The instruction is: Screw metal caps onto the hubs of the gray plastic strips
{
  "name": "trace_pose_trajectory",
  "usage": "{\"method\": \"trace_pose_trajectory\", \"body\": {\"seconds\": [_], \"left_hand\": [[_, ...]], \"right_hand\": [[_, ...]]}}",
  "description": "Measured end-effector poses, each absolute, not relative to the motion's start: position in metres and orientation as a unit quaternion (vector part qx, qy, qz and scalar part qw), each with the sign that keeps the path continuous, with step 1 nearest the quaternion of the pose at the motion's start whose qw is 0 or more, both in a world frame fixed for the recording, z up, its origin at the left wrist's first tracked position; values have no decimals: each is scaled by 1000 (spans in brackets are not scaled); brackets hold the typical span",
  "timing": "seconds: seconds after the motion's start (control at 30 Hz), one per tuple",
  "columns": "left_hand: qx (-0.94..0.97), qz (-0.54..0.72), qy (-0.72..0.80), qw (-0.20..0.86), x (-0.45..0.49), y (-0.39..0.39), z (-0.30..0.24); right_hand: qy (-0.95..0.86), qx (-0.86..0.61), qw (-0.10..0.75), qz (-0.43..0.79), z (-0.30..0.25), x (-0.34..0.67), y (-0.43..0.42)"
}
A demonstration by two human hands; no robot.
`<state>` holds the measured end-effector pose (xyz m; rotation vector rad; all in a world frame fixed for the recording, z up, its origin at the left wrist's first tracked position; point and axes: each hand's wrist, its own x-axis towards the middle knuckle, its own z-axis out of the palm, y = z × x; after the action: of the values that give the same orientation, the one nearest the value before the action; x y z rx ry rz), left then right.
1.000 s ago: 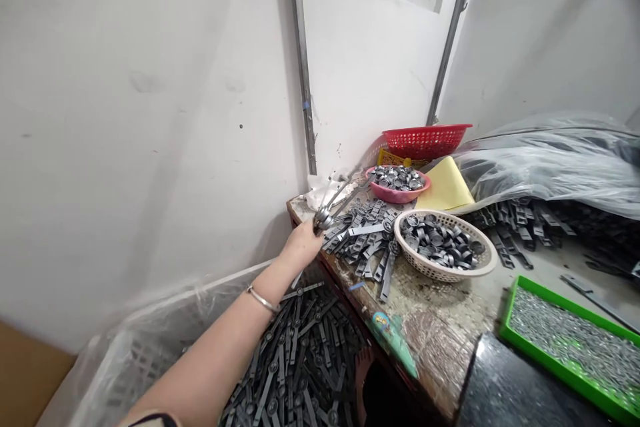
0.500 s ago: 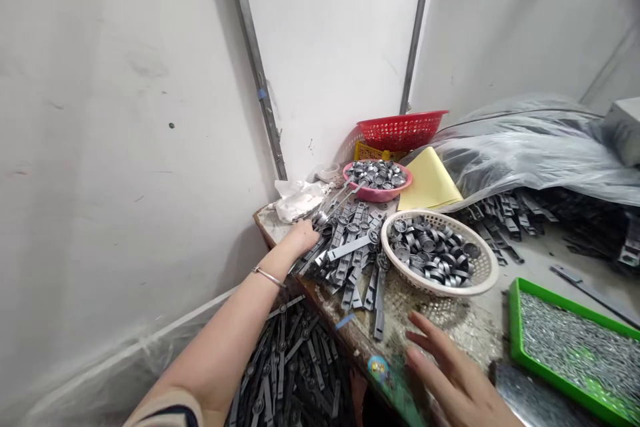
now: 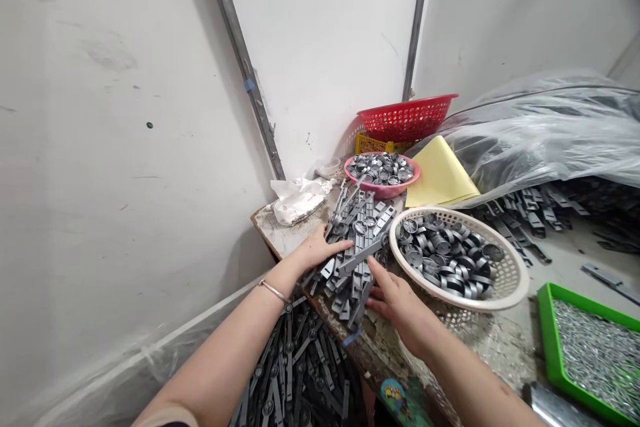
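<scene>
A heap of long grey plastic strips with round ring ends (image 3: 361,230) lies near the corner of the worktable. My left hand (image 3: 320,248) rests against its left side, thumb stretched across the strips and the other fingers partly hidden. On the opposite side, my right hand (image 3: 397,303) touches the strips at the near right, fingers apart and slightly bent. Between them, the heap is flanked by both hands, and neither is closed around a single strip. Right of the heap stands a cream perforated basket (image 3: 515,280) of round grey caps (image 3: 443,253).
Behind the heap are a pink bowl (image 3: 383,191) of round parts, a red basket (image 3: 407,119) and yellow paper (image 3: 440,177). A green tray (image 3: 550,340) of small metal pieces stands at right. More strips (image 3: 300,373) lie below the table edge. White plastic (image 3: 295,200) lies at the corner.
My right hand has moved left and forward from the table's front edge to the heap. My left hand has shifted from the heap's far left to its near left side, thumb spread.
</scene>
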<state>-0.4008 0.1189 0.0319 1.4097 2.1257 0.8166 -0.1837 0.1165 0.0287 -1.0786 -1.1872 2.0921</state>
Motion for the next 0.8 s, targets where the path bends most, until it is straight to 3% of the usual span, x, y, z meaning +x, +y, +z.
{"method": "trace_pose_trajectory", "body": {"seconds": [0.6, 0.8], "left_hand": [[474, 421, 728, 260, -358, 73, 14], [440, 470, 715, 272, -339, 54, 4]], "right_hand": [[-391, -418, 168, 802, 19, -192, 136], [-437, -429, 190, 768, 18, -188, 133]]}}
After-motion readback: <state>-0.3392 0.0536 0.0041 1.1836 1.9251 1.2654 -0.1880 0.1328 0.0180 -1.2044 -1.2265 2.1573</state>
